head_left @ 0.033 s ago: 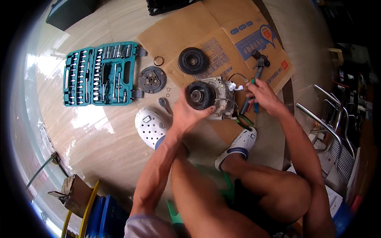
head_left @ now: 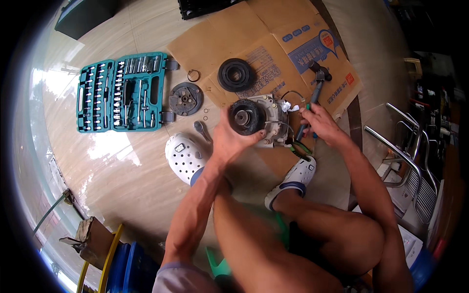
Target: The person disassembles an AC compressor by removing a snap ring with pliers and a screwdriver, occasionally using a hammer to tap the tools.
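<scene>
My left hand (head_left: 234, 136) grips the side of a grimy black hub (head_left: 243, 118) on a silver metal housing (head_left: 276, 115), its thumb along the lower edge. My right hand (head_left: 317, 120), right of the housing, is closed round a green-handled tool (head_left: 308, 106), beside other hand tools partly under my fingers. A hammer-like tool (head_left: 320, 77) lies above that hand. A wad of white paper (head_left: 289, 107) sits by the housing. Around these lie a black pulley ring (head_left: 235, 75), a round plate (head_left: 184, 99), a metal ring (head_left: 193, 76), small rings and a ratchet (head_left: 202, 130).
An open teal socket case (head_left: 105, 93) lies left on the tiled floor, with cardboard (head_left: 210, 34) under the parts. My feet wear white clogs (head_left: 181, 156) near the housing. Chrome tubing (head_left: 391, 146) stands at right, blue bins (head_left: 139, 266) and a carton (head_left: 95, 239) at lower left.
My right hand and the green-handled tool have shifted slightly down and leftward. My left hand stays on the hub.
</scene>
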### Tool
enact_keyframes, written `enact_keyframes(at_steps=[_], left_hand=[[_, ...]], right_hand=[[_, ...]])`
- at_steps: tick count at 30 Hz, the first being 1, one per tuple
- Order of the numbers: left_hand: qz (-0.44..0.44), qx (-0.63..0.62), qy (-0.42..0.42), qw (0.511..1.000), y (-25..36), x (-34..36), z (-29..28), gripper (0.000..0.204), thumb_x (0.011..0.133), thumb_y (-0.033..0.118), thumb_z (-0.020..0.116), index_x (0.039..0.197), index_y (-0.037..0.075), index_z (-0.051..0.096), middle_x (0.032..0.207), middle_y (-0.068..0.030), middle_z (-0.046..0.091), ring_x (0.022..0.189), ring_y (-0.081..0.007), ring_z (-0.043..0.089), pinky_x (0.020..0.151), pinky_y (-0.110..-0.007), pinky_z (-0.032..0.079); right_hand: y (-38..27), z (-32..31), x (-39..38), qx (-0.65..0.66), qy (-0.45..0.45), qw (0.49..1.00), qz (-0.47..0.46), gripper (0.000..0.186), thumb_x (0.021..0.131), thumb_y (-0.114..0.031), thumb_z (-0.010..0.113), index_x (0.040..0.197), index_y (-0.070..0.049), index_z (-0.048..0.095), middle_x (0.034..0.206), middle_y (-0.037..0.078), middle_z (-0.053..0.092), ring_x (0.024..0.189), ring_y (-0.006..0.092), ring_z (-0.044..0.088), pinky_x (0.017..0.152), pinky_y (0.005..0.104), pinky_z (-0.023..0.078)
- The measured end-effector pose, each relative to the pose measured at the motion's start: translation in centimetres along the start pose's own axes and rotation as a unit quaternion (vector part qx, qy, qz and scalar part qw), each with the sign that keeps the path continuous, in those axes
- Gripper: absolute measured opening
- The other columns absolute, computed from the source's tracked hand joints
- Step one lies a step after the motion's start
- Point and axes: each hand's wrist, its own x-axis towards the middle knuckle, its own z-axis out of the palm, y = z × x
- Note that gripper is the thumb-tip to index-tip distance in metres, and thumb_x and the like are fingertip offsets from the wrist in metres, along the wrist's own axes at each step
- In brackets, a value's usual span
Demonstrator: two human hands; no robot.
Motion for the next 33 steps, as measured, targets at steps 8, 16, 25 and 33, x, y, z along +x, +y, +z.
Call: enact_keyframes(at_steps=[8, 16, 25, 33], left_hand=[[0.069, -0.072, -0.022, 0.995, -1.2, 0.9, 2.1, 0.112, 0.058, 0.041, 0.103, 0.144, -0.003, 0.047, 0.128, -0.0203, 0.071, 0.121, -0.0312, 0.071, 0.105, -0.040, 0.054], [0.116, -0.042, -0.077, 0.989, -0.6, 1.4, 3.5, 0.114, 0.051, 0.036, 0.104, 0.143, 0.000, 0.047, 0.134, -0.0225, 0.064, 0.127, -0.0356, 0.064, 0.109, -0.044, 0.050], [0.096, -0.103, -0.078, 0.987, -0.7, 1.2, 3.7, 0.116, 0.055, 0.040, 0.105, 0.148, -0.001, 0.049, 0.134, -0.0193, 0.066, 0.127, -0.0334, 0.065, 0.110, -0.042, 0.051], [0.052, -0.134, -0.100, 0.985, -1.4, 1.6, 5.6, 0.120, 0.057, 0.040, 0.107, 0.150, -0.004, 0.046, 0.136, -0.0163, 0.069, 0.128, -0.0242, 0.066, 0.112, -0.037, 0.051]], right_hand=[[9.8, 5.4, 3.7, 0.348, 0.096, 0.932, 0.034, 0.039, 0.108, -0.032, 0.056, 0.140, -0.009, 0.054, 0.134, 0.009, 0.059, 0.123, 0.0255, 0.057, 0.099, 0.0437, 0.051], [9.6, 5.2, 3.6, 0.327, 0.062, 0.943, -0.002, 0.038, 0.111, -0.033, 0.048, 0.131, -0.004, 0.060, 0.131, 0.015, 0.063, 0.118, 0.0254, 0.065, 0.093, 0.0384, 0.057], [7.5, 4.9, 2.3, 0.360, 0.107, 0.926, -0.034, 0.021, 0.109, -0.025, 0.057, 0.119, -0.008, 0.066, 0.105, 0.004, 0.069, 0.093, 0.0148, 0.067, 0.079, 0.0303, 0.054], [7.6, 0.5, 1.9, 0.219, 0.132, 0.965, -0.061, 0.013, 0.109, -0.017, 0.062, 0.113, -0.006, 0.067, 0.094, -0.004, 0.065, 0.080, 0.0042, 0.055, 0.069, 0.0230, 0.044]])
